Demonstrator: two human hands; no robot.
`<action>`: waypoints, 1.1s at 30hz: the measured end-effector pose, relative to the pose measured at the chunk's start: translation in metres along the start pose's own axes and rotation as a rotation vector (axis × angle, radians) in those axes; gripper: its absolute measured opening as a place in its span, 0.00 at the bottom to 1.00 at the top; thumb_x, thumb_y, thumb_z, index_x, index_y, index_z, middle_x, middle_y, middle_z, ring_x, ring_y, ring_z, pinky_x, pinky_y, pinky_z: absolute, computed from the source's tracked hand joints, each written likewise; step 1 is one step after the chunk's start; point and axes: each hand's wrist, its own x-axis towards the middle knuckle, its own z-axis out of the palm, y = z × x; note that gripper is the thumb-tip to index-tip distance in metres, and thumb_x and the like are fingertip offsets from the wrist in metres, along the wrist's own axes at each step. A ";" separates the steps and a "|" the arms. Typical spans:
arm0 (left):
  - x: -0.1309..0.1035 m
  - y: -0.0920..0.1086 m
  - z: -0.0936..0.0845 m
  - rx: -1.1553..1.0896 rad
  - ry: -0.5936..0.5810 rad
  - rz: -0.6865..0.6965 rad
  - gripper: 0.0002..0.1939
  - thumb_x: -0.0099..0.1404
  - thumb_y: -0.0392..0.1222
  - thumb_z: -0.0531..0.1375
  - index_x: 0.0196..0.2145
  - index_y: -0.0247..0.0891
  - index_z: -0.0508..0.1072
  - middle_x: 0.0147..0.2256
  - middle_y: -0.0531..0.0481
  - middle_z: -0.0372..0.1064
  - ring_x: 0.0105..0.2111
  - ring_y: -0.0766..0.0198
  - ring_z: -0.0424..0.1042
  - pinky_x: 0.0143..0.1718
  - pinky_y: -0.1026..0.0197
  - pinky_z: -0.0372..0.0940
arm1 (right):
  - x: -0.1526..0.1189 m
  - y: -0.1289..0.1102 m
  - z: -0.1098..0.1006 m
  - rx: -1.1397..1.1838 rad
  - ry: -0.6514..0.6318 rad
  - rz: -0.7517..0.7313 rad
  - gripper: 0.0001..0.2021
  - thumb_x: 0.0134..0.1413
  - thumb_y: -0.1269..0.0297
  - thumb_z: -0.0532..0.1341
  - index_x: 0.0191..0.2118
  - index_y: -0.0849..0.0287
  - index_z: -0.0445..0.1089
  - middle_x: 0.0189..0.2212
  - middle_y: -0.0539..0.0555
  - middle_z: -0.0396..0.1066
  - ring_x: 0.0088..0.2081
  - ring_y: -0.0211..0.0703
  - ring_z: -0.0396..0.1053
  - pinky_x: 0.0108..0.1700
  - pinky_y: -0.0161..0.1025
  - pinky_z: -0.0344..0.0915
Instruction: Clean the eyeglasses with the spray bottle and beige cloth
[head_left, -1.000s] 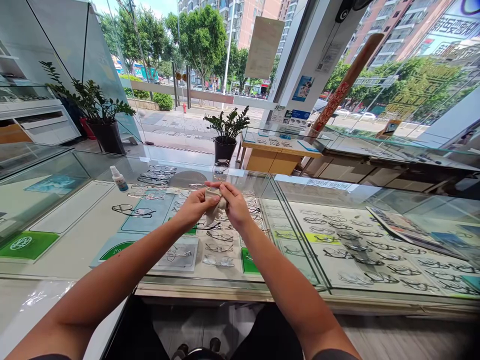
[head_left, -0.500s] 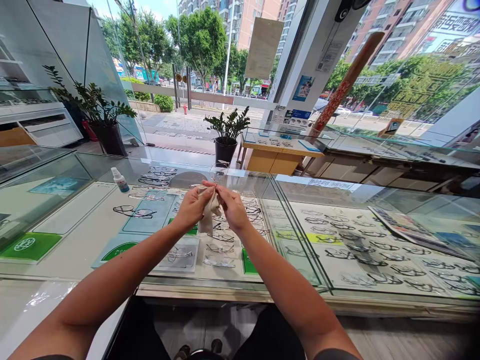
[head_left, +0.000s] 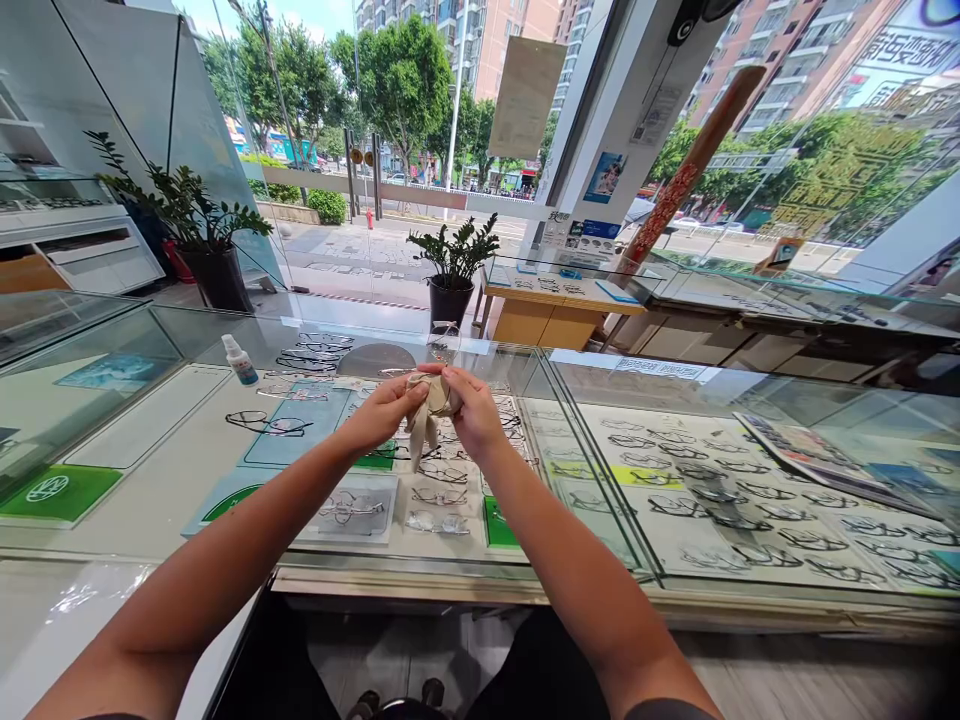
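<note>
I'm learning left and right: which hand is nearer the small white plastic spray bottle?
Left. The left hand is right of the bottle, apart from it; the right hand is farther right, across the crumpled beige cloth.

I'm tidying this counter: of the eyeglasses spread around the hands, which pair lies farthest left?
The dark-framed eyeglasses in front of the white spray bottle, left of the left hand; every other pair there starts farther right.

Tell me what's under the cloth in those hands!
Below the cloth, held by the left hand and right hand, glasses show inside the glass counter. The cloth and hands hide some; what's inside its folds can't be seen.
</note>
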 end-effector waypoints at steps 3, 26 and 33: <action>0.002 0.001 -0.002 -0.008 0.082 -0.021 0.34 0.62 0.73 0.72 0.36 0.34 0.80 0.29 0.51 0.72 0.28 0.67 0.64 0.30 0.64 0.60 | 0.003 0.000 -0.003 -0.002 0.040 -0.018 0.16 0.50 0.46 0.77 0.39 0.52 0.88 0.47 0.54 0.87 0.49 0.50 0.80 0.51 0.45 0.77; 0.008 -0.003 -0.014 -0.113 0.205 0.024 0.31 0.58 0.66 0.78 0.37 0.33 0.80 0.30 0.50 0.75 0.29 0.66 0.70 0.31 0.65 0.65 | 0.004 0.006 -0.004 -0.307 -0.077 -0.117 0.11 0.55 0.53 0.69 0.29 0.52 0.86 0.43 0.55 0.76 0.53 0.53 0.71 0.68 0.50 0.61; 0.011 0.004 -0.018 -0.228 0.269 0.056 0.30 0.56 0.64 0.80 0.39 0.33 0.82 0.29 0.50 0.78 0.29 0.66 0.73 0.33 0.66 0.68 | 0.002 0.005 -0.003 -0.384 -0.128 -0.059 0.12 0.54 0.52 0.68 0.27 0.50 0.85 0.37 0.54 0.79 0.55 0.56 0.70 0.72 0.54 0.52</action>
